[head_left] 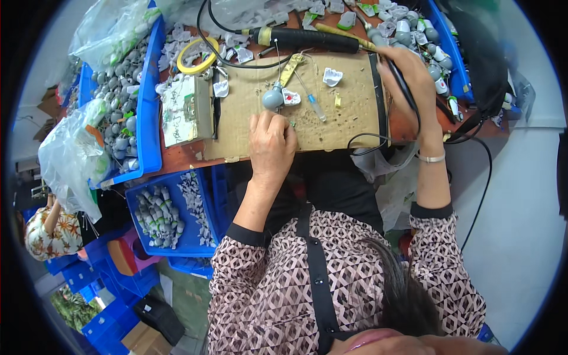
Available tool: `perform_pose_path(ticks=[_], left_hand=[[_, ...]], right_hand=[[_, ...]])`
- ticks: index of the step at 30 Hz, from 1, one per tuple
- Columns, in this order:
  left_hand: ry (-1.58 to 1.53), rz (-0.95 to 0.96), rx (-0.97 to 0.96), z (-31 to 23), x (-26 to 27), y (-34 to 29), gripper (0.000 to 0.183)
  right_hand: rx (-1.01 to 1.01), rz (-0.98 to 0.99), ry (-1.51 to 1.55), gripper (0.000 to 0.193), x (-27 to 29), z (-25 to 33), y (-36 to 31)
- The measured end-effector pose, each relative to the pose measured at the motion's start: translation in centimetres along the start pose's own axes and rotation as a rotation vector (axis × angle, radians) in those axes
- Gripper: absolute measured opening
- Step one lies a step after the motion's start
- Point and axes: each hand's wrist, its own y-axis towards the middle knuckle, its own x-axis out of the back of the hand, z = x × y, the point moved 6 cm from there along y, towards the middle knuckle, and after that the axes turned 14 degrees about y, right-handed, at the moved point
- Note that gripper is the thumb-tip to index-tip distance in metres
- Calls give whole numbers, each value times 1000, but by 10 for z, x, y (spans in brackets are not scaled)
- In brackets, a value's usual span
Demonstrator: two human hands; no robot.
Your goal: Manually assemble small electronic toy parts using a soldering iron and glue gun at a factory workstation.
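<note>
My left hand rests on a cardboard work mat, its fingers curled. Just beyond the fingertips sits a round grey bulb-like part with a thin metal rod rising from it. Beside it lies a small white casing with a red spot. What the left fingers pinch, if anything, is hidden. My right hand is closed at the mat's far right corner, around a corded tool whose black cable runs back over the hand; its tip cannot be made out. A yellow stick ends by these fingers.
A black cylindrical tool lies across the mat's far edge. On the mat are a clear tube and a white casing. Yellow tape and a box stand left. Blue bins hold grey parts. Another person sits far left.
</note>
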Motion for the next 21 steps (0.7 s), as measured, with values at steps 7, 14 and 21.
perform_pose_path(ticks=[7,14,21], left_hand=[[-2,-6,0,-5,2,2,12],[-6,-38,14,-1,2,-3,12],[-13,-43,10,-2,-1,-1,12]], right_hand=[[122,-98,-274,29,-14,-84,80],[-98,129,-355,38,-41,-110,100],[-29,216,-693,47,-53,-152,83]])
